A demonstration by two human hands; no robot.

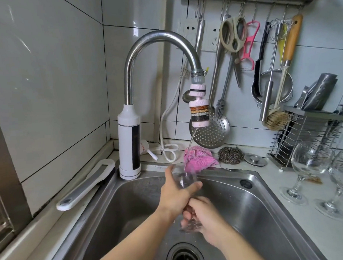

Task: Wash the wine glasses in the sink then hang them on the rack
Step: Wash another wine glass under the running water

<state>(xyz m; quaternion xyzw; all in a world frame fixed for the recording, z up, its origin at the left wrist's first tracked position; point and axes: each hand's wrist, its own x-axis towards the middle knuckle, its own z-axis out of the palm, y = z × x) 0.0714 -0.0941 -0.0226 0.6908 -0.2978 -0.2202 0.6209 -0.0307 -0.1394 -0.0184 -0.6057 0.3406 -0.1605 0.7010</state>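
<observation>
Left grip [176,195] curls round the bowl of a wine glass [184,178] (tilted, mouth pointing away from the person). Right grip [208,217] closes on its stem just below, and both are over the sink [240,205]. A thin water stream [189,146] from the tap filter [199,113] above falls into the bowl. Just behind the grips lies a pink cloth [200,160]. Well to their right, two more glasses [309,162] stand upright on the bench [272,176].

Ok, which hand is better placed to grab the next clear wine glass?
Right, probably: the right hand, at the stem of the held glass, is nearer the two clear wine glasses on the white counter.
</observation>
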